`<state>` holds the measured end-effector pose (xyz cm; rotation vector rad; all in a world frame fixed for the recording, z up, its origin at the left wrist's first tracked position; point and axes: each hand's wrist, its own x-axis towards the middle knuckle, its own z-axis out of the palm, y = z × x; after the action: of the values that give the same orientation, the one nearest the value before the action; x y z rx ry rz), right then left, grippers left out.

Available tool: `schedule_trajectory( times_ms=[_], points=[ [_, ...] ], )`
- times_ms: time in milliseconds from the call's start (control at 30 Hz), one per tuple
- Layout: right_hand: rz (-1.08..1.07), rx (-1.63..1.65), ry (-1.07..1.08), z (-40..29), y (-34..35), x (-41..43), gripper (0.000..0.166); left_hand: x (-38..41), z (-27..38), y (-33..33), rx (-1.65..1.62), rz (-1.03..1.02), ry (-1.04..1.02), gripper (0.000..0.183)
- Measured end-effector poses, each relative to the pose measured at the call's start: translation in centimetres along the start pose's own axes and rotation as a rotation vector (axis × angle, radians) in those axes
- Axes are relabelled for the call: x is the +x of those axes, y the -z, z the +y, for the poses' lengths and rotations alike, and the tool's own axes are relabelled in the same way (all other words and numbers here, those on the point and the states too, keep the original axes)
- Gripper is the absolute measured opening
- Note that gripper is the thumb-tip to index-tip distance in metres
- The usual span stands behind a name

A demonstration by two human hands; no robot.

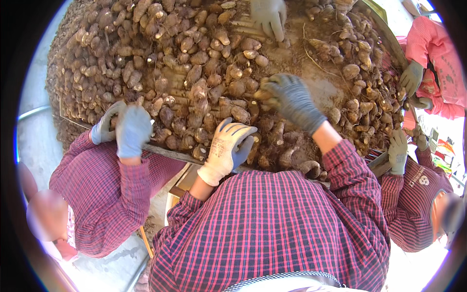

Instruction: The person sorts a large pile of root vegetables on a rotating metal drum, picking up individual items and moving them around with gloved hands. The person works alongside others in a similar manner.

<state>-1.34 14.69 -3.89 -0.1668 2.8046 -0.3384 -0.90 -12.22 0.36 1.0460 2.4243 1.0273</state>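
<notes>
My left hand [230,149], in a cream glove with a blue palm, is bent over the near edge of the heap of taro corms [199,93]. Its fingers are loosely curled beside a taro corm with a pale cut end [254,146]; the palm is turned away, so what lies in it is hidden. Farther forward and to the right, my right hand [292,100] wears a dark grey glove. Its blurred fingers curl down around a brownish taro corm [262,95]. Hairy, soil-covered corms [277,135] lie between my two hands.
A co-worker's gloved hands [133,127] work at the left edge. Another gloved hand [271,20] reaches in from the far side. More gloved hands [411,77] are at the right rim. A soil-covered patch of tabletop [321,87] shows among the corms; the table's near edge [175,154] runs before me.
</notes>
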Motion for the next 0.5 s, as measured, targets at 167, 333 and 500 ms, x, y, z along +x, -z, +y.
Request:
schedule_trajectory(
  times_ms=[167, 333, 500],
  points=[
    [-0.136, -0.009, -0.583, 6.8, 5.3, -2.8, 0.035, -0.9, -1.4, 2.0, 0.064, 0.198, 0.007, 0.031],
    [0.451, 0.161, -0.152, 4.1, -2.3, -5.4, 0.041, -0.7, -2.5, 1.7, 0.101, 0.269, 0.096, 0.024],
    [0.362, -0.02, 0.166, -2.9, -4.0, -3.4, 0.046, 0.8, -1.8, 1.5, 0.114, 0.273, 0.04, 0.022]
  ],
)
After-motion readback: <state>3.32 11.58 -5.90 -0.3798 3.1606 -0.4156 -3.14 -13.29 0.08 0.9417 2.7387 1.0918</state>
